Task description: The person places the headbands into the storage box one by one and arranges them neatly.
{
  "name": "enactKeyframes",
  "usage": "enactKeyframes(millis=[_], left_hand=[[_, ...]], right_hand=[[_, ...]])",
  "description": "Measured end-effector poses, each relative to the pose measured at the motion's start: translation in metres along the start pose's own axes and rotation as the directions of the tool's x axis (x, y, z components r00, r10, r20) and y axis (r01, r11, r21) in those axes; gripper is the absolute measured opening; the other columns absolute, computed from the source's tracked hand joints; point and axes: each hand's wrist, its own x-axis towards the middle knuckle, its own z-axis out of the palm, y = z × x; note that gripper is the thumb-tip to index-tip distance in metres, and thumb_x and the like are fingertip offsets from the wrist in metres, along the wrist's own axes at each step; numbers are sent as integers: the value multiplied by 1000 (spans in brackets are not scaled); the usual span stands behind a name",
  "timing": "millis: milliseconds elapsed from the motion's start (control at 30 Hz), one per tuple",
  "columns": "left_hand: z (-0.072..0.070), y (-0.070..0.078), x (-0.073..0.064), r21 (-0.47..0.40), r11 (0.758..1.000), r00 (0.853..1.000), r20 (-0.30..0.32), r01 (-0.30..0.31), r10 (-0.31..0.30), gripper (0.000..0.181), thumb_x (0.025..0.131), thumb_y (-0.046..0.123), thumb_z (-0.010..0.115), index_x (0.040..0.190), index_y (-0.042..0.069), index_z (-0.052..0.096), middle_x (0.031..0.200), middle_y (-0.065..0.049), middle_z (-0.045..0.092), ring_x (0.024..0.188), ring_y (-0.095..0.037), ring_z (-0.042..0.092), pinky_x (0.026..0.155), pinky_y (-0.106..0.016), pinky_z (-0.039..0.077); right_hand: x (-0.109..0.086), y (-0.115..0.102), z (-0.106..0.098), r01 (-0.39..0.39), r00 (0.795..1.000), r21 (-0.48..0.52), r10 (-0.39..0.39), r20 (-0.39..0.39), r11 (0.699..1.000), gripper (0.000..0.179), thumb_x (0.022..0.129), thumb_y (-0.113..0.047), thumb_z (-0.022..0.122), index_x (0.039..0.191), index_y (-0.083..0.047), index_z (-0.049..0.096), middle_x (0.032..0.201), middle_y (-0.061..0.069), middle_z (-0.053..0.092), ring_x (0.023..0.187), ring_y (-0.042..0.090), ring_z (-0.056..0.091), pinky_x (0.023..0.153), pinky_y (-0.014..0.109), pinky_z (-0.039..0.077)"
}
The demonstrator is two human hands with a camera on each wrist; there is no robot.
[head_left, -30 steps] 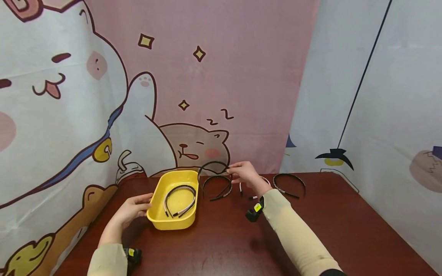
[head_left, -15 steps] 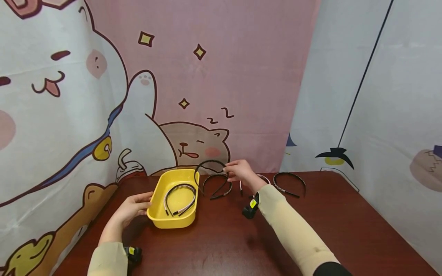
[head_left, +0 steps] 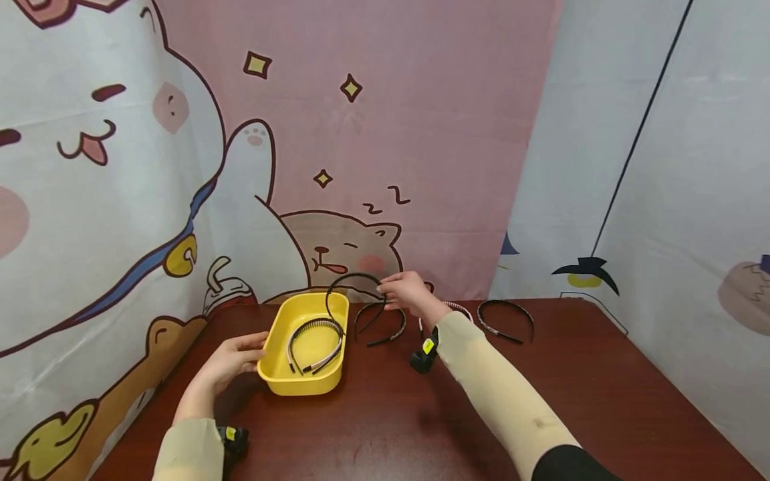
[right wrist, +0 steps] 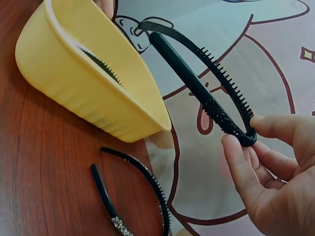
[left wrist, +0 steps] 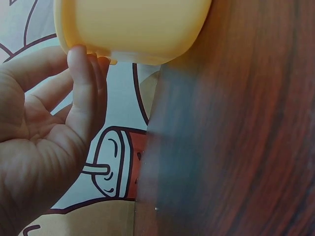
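My left hand point(head_left: 225, 367) is at the left side of a yellow plastic basin point(head_left: 273, 384), its thumb and fingers pinching the rim. Inside the basin lie several headbands point(head_left: 315, 322), black and pale pink, some with comb teeth. With thumb and fingertips, my right hand point(right wrist: 275, 167) pinches the top of a black toothed headband point(right wrist: 184, 73) that has a glittery section. In the head view that headband is raised and its left end overlaps the basin's right side. Another black headband with a sparkly section point(right wrist: 165, 206) lies on the table just below my right hand.
On the brown table point(head_left: 373, 427), a pale pink headband point(head_left: 460, 308) lies partly hidden behind my right forearm. Farther right is a black headband point(head_left: 508, 302). A cartoon-printed curtain point(head_left: 445, 167) hangs along the table's back and sides.
My right hand has moved left and slightly up with the black headband, which now overlaps the basin's right side. My left hand and the basin have stayed in place.
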Motion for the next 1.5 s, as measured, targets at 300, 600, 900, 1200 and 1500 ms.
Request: enactKeyframes(millis=[300,600,900,1200,1500], left_hand=[[0,-2,1,-5,1000,1000,0,2,-2,53,95,2,57,143,-11,37,133,-33,49,93,-25,63,73,-29,55],[-1,-4,4,0,1000,1000,1,-3,3,55,94,2,58,143,-11,36,133,-33,49,94,-23,63,74,-29,54],[-2,-2,4,-7,1000,1000,-9,0,0,53,94,1,57,142,-12,38,132,-33,49,92,-23,63,74,-29,54],[-1,-2,1,-14,1000,1000,-15,9,-10,55,93,2,58,142,-12,38,132,-31,50,90,-20,63,74,-29,54],[0,-1,1,-13,1000,1000,-16,9,-9,54,94,2,57,142,-12,38,132,-32,49,90,-21,63,74,-29,54]], right_hand=[[0,-8,15,-21,1000,18,20,18,1000,33,88,-4,67,119,9,62,110,17,59,99,34,57,64,33,57],[1,-10,30,-24,999,13,24,26,1000,34,89,-4,66,120,10,61,108,16,60,86,24,58,74,39,57],[7,-7,41,-27,1000,37,27,15,999,30,87,-2,66,114,10,61,97,12,58,76,21,57,64,34,57],[9,-3,52,-39,999,50,38,15,998,27,87,0,67,111,11,61,91,11,56,69,19,54,62,34,57],[11,2,60,-39,999,43,38,12,998,25,87,-2,67,109,10,62,93,12,57,69,20,54,63,34,57]])
